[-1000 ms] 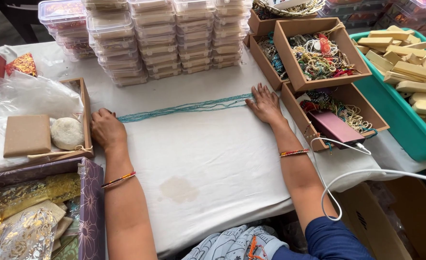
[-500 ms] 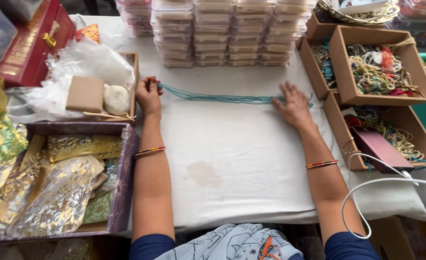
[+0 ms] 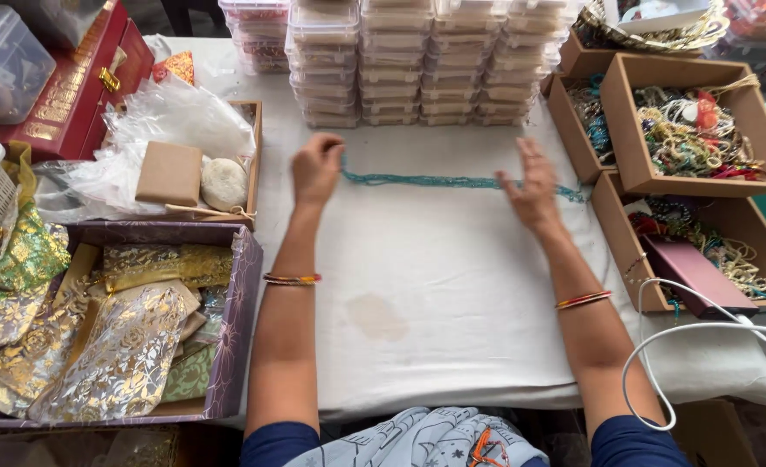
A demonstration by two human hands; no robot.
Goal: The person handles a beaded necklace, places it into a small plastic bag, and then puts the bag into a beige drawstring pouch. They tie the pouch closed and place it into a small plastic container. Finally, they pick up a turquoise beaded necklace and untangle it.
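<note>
Already stretched in a nearly straight line across the far part of the white cloth, the strand of teal beads runs from left to right. Left hand: fingers curled, pinching the strand's left end, which rises slightly off the cloth. Right hand: fingers spread and loosely open, lying on or just above the strand near its right end; firm contact cannot be told through motion blur. By this evidence the laying-out appears largely done; the strand is not yet released or gathered. Far: stacks of clear lidded boxes. Right: cardboard trays of mixed beads. Left: box of gold-patterned pouches.
</note>
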